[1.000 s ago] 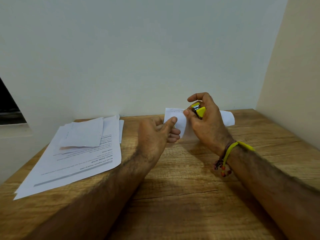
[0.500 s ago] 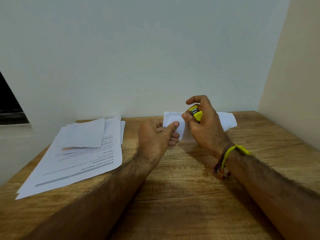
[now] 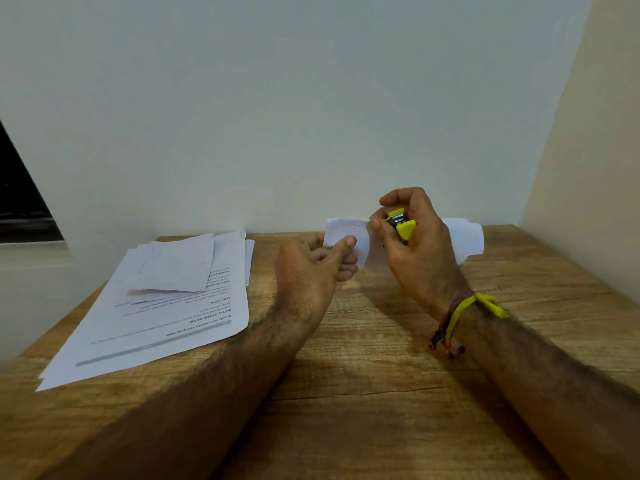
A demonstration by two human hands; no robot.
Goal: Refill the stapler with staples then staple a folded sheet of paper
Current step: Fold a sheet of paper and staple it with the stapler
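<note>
At left of frame, printed sheets (image 3: 166,306) lie on the table (image 3: 363,393). Center, the left hand (image 3: 311,268) pinches the folded paper (image 3: 346,233) with its thumb on top. Right of center, the right hand (image 3: 415,244) grips the yellow stapler (image 3: 401,225), touching the paper's edge.

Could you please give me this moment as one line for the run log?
left hand: pinches folded paper | right hand: grips yellow stapler at paper's edge | table: printed sheets
</note>
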